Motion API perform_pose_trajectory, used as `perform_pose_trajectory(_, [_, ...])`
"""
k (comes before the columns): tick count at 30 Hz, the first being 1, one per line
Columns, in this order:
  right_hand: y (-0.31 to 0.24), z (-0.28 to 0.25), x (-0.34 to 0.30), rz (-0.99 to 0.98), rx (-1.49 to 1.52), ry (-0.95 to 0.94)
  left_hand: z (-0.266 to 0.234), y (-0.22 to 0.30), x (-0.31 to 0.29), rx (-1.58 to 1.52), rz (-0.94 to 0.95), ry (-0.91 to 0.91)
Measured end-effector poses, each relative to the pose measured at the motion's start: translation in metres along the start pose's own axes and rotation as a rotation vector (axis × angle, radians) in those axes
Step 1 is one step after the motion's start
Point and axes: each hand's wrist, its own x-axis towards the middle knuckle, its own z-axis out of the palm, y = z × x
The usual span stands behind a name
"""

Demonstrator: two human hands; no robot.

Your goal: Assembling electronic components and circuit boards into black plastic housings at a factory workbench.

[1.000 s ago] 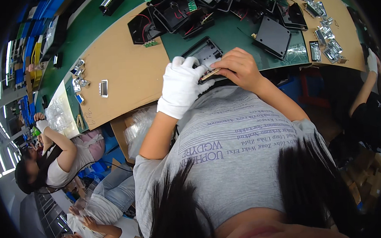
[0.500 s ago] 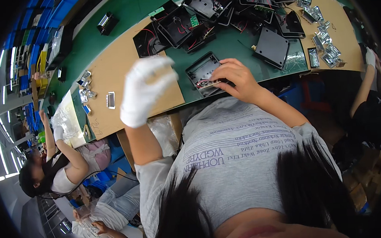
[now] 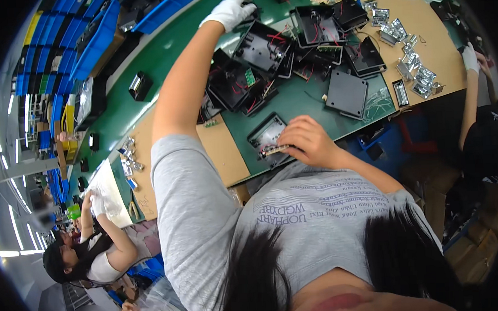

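My bare right hand [image 3: 310, 142] pinches the edge of a narrow circuit board [image 3: 274, 150] between thumb and fingers. The board sits at the near side of a small open black plastic case [image 3: 266, 131], tilted on the green table. My left hand [image 3: 229, 13], in a white glove, is stretched far out to the back of a pile of black cases. Its fingers curl down at a dark part there, and what they grip is mostly hidden. Beside it in the pile lies an open black case [image 3: 262, 48] with red wires.
A closed flat black case [image 3: 346, 94] lies right of the pile. Several shiny metal parts [image 3: 419, 73] rest on brown board [image 3: 443, 38] at the right. A black part [image 3: 139, 86] stands at the left. Co-workers sit at both sides; pliers [image 3: 133, 210] lie near the left one.
My left hand has swung forward and away, from above the brown board to the back of the pile. My right hand still holds the circuit board at the small case. The view has shifted.
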Motion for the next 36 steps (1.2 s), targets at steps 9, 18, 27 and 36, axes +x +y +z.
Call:
perform_pose_trajectory(9, [0.002, -0.001, 0.001, -0.006, 0.034, -0.008, 0.004, 0.041, 0.037, 0.248, -0.064, -0.110])
perform_pose_trajectory(18, [0.004, -0.002, 0.002, 0.005, 0.046, -0.006, 0.014, 0.037, 0.028, 0.389, -0.059, -0.180])
perform_pose_trajectory(27, [-0.004, -0.002, 0.008, 0.007, 0.011, -0.009, -0.041, -0.036, 0.004, 0.196, -0.124, 0.051])
perform_pose_trajectory(36, [-0.005, 0.003, 0.007, 0.089, 0.042, -0.047, -0.115, 0.000, -0.397, -0.424, -0.313, 0.708])
